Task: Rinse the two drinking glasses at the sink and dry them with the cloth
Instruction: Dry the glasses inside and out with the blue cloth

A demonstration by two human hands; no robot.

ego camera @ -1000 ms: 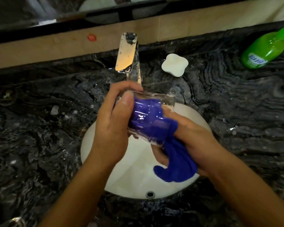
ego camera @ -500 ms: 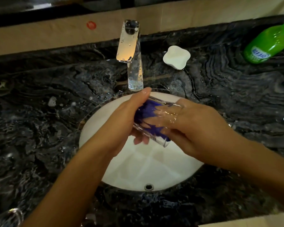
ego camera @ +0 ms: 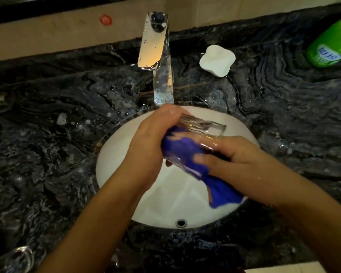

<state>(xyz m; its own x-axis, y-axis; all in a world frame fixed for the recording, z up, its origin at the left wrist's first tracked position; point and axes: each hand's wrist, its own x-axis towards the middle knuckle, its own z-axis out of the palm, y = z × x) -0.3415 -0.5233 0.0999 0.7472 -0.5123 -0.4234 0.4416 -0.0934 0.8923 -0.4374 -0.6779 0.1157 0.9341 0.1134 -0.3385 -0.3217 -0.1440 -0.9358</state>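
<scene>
Over the white sink basin (ego camera: 126, 186) my left hand (ego camera: 146, 146) grips a clear drinking glass (ego camera: 203, 125), tilted with its mouth toward the right. A blue cloth (ego camera: 185, 148) is stuffed inside the glass and its loose end (ego camera: 222, 192) hangs out below my right hand. My right hand (ego camera: 238, 154) holds the cloth at the glass's mouth, fingers partly inside the glass. A second glass (ego camera: 20, 257) stands on the counter at the bottom left, only its rim showing.
A chrome faucet (ego camera: 156, 44) stands behind the basin, no water running. A white soap dish (ego camera: 217, 61) lies to its right, a green bottle (ego camera: 331, 46) at the far right. The dark marble counter (ego camera: 47, 154) is wet. The overflow hole (ego camera: 181, 223) marks the basin's near edge.
The glass has been turned in my hands and sits lower over the basin. My right hand drew back, so the cloth's tail hangs out below it again.
</scene>
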